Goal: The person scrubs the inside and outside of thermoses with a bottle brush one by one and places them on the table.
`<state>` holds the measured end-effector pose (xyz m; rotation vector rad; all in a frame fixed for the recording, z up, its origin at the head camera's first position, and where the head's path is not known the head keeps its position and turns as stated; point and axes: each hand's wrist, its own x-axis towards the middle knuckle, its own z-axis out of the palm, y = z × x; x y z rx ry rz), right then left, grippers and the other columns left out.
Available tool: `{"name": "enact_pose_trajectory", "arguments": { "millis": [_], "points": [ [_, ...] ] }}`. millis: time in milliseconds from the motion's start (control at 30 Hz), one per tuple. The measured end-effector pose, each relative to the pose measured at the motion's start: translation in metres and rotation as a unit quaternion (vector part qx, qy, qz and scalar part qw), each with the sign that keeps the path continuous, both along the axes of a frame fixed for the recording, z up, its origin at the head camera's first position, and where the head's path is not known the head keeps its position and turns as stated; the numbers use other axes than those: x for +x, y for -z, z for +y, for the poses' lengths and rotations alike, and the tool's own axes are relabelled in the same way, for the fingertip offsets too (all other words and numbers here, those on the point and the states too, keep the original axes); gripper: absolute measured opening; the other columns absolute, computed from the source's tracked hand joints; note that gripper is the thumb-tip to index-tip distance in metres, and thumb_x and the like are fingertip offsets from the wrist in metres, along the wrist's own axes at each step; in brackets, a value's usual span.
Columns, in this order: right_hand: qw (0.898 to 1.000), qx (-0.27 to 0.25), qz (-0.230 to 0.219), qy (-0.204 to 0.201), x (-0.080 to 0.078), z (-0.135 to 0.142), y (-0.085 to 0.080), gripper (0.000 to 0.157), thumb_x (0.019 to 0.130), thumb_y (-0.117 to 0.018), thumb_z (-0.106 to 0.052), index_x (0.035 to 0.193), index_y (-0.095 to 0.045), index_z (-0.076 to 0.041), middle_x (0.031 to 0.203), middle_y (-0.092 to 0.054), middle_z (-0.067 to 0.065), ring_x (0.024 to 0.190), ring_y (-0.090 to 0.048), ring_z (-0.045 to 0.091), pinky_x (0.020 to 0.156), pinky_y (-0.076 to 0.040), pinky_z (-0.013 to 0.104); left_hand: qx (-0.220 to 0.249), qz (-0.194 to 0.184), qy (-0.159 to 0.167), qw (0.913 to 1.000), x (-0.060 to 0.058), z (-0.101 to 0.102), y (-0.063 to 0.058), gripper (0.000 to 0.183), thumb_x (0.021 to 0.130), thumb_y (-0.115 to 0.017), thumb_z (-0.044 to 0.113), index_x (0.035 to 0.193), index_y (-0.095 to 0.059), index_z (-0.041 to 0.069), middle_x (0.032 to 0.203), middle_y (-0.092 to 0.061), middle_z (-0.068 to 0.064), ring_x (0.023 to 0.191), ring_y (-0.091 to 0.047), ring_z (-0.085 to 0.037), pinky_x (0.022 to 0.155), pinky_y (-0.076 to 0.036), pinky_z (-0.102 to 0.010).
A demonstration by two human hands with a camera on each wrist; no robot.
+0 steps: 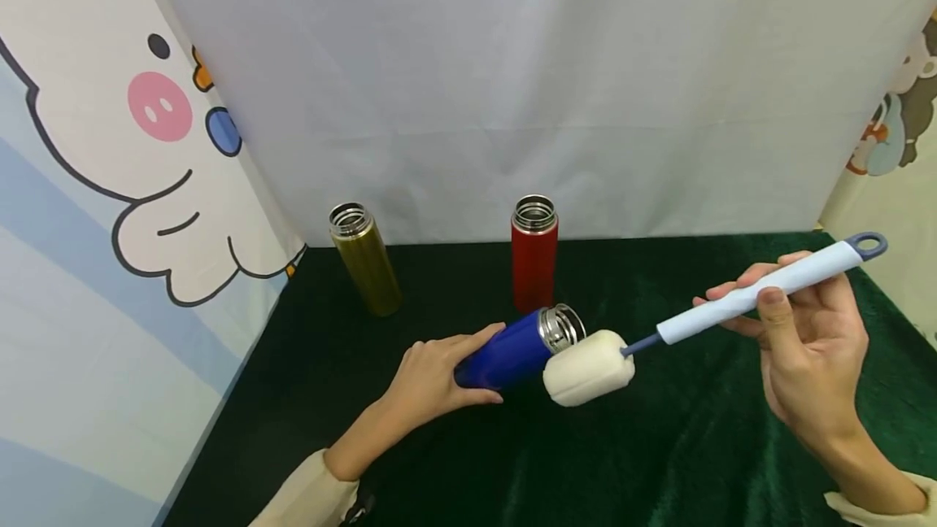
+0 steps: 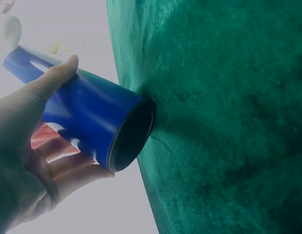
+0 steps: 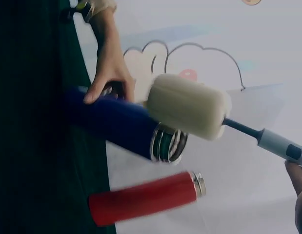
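Observation:
My left hand (image 1: pixel 432 372) grips a blue thermos bottle (image 1: pixel 505 352) around its lower body. The bottle is tilted, with its lidless steel mouth (image 3: pixel 168 144) turned to the right; its base edge (image 2: pixel 133 136) is close to the green cloth in the left wrist view. With my right hand (image 1: pixel 812 340) I hold a bottle brush (image 1: pixel 761 291) by its pale blue handle, thumb on one side and fingers on the other. The brush's white sponge head (image 1: pixel 589 368) is beside the bottle's mouth and overlaps the bottle in the head view, outside the opening.
A red bottle (image 1: pixel 534 267) stands upright behind the blue one, open at the top. Further left stands a gold-green bottle (image 1: pixel 369 267), also lidless. Dark green cloth (image 1: pixel 586 470) covers the table. A white curtain (image 1: pixel 512 63) hangs behind, with a cartoon-printed sheet (image 1: pixel 73 267) at the left.

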<state>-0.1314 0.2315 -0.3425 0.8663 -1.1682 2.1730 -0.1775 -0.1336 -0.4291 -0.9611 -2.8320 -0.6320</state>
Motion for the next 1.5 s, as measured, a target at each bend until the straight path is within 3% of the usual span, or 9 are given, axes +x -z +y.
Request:
{"name": "enact_pose_trajectory", "arguments": {
  "millis": [167,367,733,900,1133,1233,1333,1433,1500],
  "points": [
    [0.999,-0.041,0.019,-0.016,-0.006,-0.015,-0.003,0.024,0.102,-0.034,0.018,0.125,-0.039,0.015,0.111,-0.062,0.028,0.098,-0.074,0.039,0.086,-0.060,0.049,-0.011,0.016,0.008,0.9998,0.003,0.005,0.001,0.089,0.079,-0.084,0.054,0.155,-0.043,0.035,0.132,-0.071,-0.008,0.107,-0.074,-0.028,0.089,-0.062,-0.048],
    [0.998,-0.057,0.034,0.012,-0.015,-0.021,-0.002,0.022,0.102,-0.037,0.016,0.124,-0.038,0.015,0.110,-0.062,0.027,0.099,-0.074,0.038,0.086,-0.061,0.046,-0.016,0.020,0.001,0.9997,0.006,0.009,0.004,0.089,0.079,-0.084,0.056,0.155,-0.043,0.036,0.132,-0.071,-0.006,0.103,-0.076,-0.027,0.083,-0.063,-0.044],
    [0.994,-0.083,0.018,0.066,-0.024,-0.015,0.005,0.022,0.100,-0.041,0.017,0.122,-0.040,0.014,0.106,-0.064,0.026,0.094,-0.075,0.037,0.081,-0.062,0.040,-0.035,0.027,-0.003,0.9990,0.008,0.010,0.004,0.088,0.079,-0.082,0.059,0.155,-0.042,0.039,0.131,-0.071,-0.005,0.099,-0.076,-0.027,0.079,-0.064,-0.044],
    [0.991,-0.086,0.009,0.103,-0.023,-0.003,0.008,0.026,0.097,-0.043,0.022,0.121,-0.044,0.014,0.104,-0.064,0.027,0.091,-0.076,0.037,0.079,-0.063,0.039,-0.012,0.040,-0.027,0.9988,0.012,0.006,0.008,0.088,0.078,-0.083,0.059,0.154,-0.044,0.038,0.129,-0.073,-0.005,0.100,-0.076,-0.026,0.079,-0.064,-0.044],
    [0.992,-0.079,-0.002,0.094,-0.017,0.002,0.012,0.031,0.088,-0.044,0.033,0.115,-0.047,0.019,0.099,-0.069,0.030,0.086,-0.077,0.038,0.074,-0.063,0.041,0.021,0.077,-0.051,0.9955,0.009,0.000,0.006,0.090,0.073,-0.087,0.057,0.151,-0.049,0.035,0.121,-0.076,-0.003,0.099,-0.076,-0.024,0.076,-0.063,-0.041],
    [0.993,-0.082,-0.002,0.088,-0.015,-0.001,0.011,0.032,0.087,-0.044,0.035,0.115,-0.047,0.020,0.098,-0.070,0.030,0.086,-0.077,0.039,0.072,-0.063,0.041,0.042,0.056,-0.066,0.9954,0.009,0.000,0.004,0.091,0.072,-0.087,0.058,0.151,-0.051,0.033,0.119,-0.077,-0.005,0.098,-0.077,-0.022,0.077,-0.063,-0.040],
    [0.992,-0.086,-0.006,0.088,-0.015,-0.003,0.008,0.031,0.087,-0.045,0.034,0.115,-0.047,0.019,0.096,-0.071,0.030,0.085,-0.077,0.039,0.071,-0.063,0.042,0.089,0.010,-0.091,0.9918,0.009,0.003,0.003,0.089,0.072,-0.088,0.056,0.149,-0.054,0.029,0.115,-0.078,-0.008,0.094,-0.077,-0.021,0.077,-0.063,-0.038],
    [0.991,-0.105,-0.018,0.075,-0.014,-0.006,0.006,0.028,0.090,-0.046,0.031,0.115,-0.048,0.017,0.095,-0.071,0.029,0.083,-0.077,0.039,0.069,-0.063,0.043,0.167,-0.062,-0.105,0.9784,0.010,0.004,0.003,0.085,0.075,-0.088,0.049,0.148,-0.055,0.022,0.115,-0.077,-0.011,0.094,-0.077,-0.022,0.078,-0.063,-0.037],
    [0.991,-0.119,-0.034,0.058,-0.015,-0.010,0.008,0.026,0.092,-0.046,0.028,0.114,-0.048,0.015,0.095,-0.070,0.029,0.083,-0.077,0.040,0.069,-0.063,0.043,0.226,-0.123,-0.097,0.9615,0.009,0.004,0.003,0.082,0.080,-0.086,0.044,0.150,-0.053,0.017,0.120,-0.075,-0.013,0.101,-0.076,-0.025,0.082,-0.063,-0.038]
  ]
}}
